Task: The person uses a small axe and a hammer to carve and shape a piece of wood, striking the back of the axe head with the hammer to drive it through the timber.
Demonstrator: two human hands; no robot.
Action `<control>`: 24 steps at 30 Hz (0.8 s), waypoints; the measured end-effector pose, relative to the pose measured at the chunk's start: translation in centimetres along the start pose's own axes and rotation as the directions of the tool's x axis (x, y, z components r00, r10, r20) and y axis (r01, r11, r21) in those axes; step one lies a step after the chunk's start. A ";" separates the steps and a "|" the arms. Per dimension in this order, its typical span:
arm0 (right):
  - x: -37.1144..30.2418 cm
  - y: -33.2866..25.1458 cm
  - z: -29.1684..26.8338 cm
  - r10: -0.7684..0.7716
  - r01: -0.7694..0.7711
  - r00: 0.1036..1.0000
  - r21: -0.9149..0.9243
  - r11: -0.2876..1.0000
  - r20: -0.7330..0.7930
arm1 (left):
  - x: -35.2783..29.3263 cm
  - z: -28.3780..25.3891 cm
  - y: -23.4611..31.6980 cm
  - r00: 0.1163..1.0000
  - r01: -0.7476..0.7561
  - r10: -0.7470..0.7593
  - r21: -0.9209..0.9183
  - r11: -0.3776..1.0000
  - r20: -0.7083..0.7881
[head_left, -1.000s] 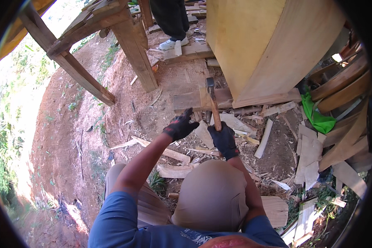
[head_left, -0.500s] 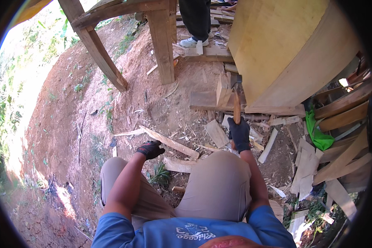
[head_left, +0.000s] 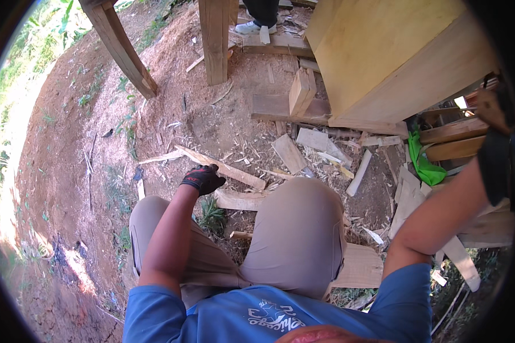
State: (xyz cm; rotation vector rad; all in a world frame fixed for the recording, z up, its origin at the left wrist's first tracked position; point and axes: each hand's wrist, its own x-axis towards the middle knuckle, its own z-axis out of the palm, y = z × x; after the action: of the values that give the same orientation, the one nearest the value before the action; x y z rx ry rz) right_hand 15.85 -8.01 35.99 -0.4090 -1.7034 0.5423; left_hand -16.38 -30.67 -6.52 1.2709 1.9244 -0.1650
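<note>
My right hand, in a dark glove, is raised at the far right rim, its arm bent at the elbow. It is closed around a wooden handle; the rest of this tool, a hatchet by the earlier look, is cut off or too dark to make out. My left hand, in a black and red glove, hovers near my left knee with its fingers curled in and nothing visible in them. Ahead, a squared wood block leans upright on a timber lying on the ground.
A large yellowish wooden panel stands at the right front. Wooden posts rise ahead. Another person's shoe is beyond a plank. Offcuts and chips litter the soil. A green cloth hangs by stacked boards.
My right hand has swung the hatchet up from the wood block to the far right. My left hand stays near the knee. The view has tipped slightly downward.
</note>
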 end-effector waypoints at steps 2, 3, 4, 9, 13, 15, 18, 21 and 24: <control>-6.4 6.9 0.7 0.082 -0.092 0.995 0.194 0.977 0.055 | -0.3 0.6 -1.9 0.999 -0.033 0.034 -0.060 0.998 0.015; -12.1 12.6 2.0 0.267 -0.268 0.963 0.083 0.960 0.033 | -1.0 0.3 -2.2 1.000 -0.019 0.020 -0.089 0.996 0.013; -20.2 19.0 3.5 0.538 -0.534 0.843 -0.114 0.838 0.003 | -1.7 -0.6 -1.3 0.999 -0.033 0.035 -0.112 0.993 0.017; -35.1 28.6 9.6 0.976 -0.959 0.202 -0.185 0.213 0.078 | -4.0 0.1 -5.1 0.992 0.122 -0.122 0.017 0.992 -0.009; -32.8 30.0 7.4 0.979 -0.980 0.134 -0.124 0.154 0.153 | -3.6 0.2 -7.1 0.992 0.124 -0.126 0.046 0.991 0.029; -32.9 30.0 6.2 0.982 -0.973 0.122 -0.179 0.147 0.143 | -4.3 -0.9 -4.6 0.985 0.157 -0.158 0.021 0.987 0.067; -34.2 29.2 7.1 0.986 -0.953 0.142 -0.257 0.159 0.082 | -3.2 -0.3 -4.8 0.994 0.109 -0.108 -0.047 0.993 0.025; -34.4 29.3 8.8 0.986 -0.943 0.124 -0.296 0.153 0.113 | -1.3 1.0 -6.2 0.997 0.070 -0.068 -0.040 0.997 0.045; -33.7 29.0 8.8 0.987 -0.939 0.117 -0.311 0.145 0.108 | -2.4 -0.5 -3.3 0.985 0.116 -0.114 -0.006 0.993 0.126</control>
State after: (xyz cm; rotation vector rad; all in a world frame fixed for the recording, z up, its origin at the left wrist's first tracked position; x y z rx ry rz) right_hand 13.19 -3.61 -9.03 -1.7707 -1.5287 1.5091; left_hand -19.00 -33.72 -5.59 1.1144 1.8872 -0.2846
